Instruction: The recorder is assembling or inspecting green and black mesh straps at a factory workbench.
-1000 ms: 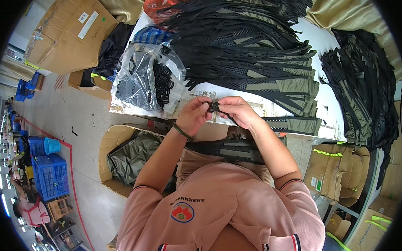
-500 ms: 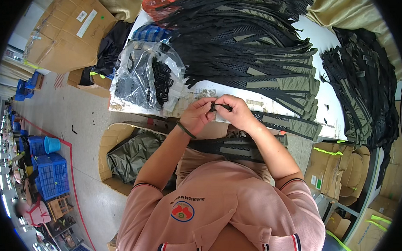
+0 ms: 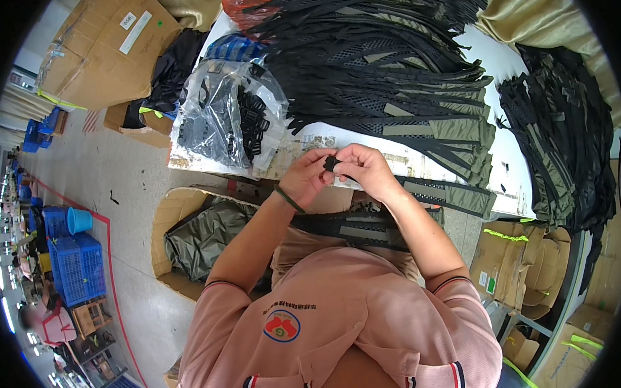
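In front of my chest, at the table's near edge, my left hand (image 3: 310, 178) and my right hand (image 3: 366, 171) meet fingertip to fingertip. Both pinch a small black plastic buckle (image 3: 331, 163); the fingers partly cover it, and any webbing threaded through it is hard to make out. A black and olive padded strap (image 3: 357, 231) lies across my lap, below my hands. Just beyond my left hand is a clear plastic bag (image 3: 214, 122) with black buckles (image 3: 253, 124) spilling at its opening.
Padded mesh straps (image 3: 389, 86) are heaped over the white table (image 3: 308, 142), and more straps (image 3: 554, 135) hang to the right. An open carton (image 3: 163, 235) with dark green fabric stands at left. Cartons (image 3: 511, 261) fill a rack at right; blue crates (image 3: 78, 266) stand far left.
My right fingers have closed in nearer to the left ones. The black strap end that showed between the right fingers is no longer visible, and the buckle has turned.
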A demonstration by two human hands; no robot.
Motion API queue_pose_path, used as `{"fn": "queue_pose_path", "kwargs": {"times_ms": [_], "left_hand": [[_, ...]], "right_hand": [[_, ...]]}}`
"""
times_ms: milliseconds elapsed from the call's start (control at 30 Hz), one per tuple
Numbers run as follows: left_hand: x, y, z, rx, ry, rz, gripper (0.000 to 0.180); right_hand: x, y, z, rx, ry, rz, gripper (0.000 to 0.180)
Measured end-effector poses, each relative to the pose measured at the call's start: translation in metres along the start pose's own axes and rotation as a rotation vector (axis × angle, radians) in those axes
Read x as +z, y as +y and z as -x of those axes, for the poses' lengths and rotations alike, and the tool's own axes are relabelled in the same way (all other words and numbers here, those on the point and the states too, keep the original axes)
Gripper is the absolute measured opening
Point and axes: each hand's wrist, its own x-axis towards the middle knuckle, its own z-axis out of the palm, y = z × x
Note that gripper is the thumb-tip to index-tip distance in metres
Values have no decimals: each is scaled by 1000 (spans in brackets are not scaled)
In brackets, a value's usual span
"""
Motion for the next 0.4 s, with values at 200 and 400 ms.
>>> {"fn": "queue_pose_path", "kwargs": {"times_ms": [200, 400], "left_hand": [[10, 9, 0, -11, 54, -106, 22], [-1, -7, -3, 38, 5, 4, 13]], "right_hand": [[5, -17, 2, -310, 18, 409, 12], [-1, -13, 10, -347, 95, 938, 15]]}}
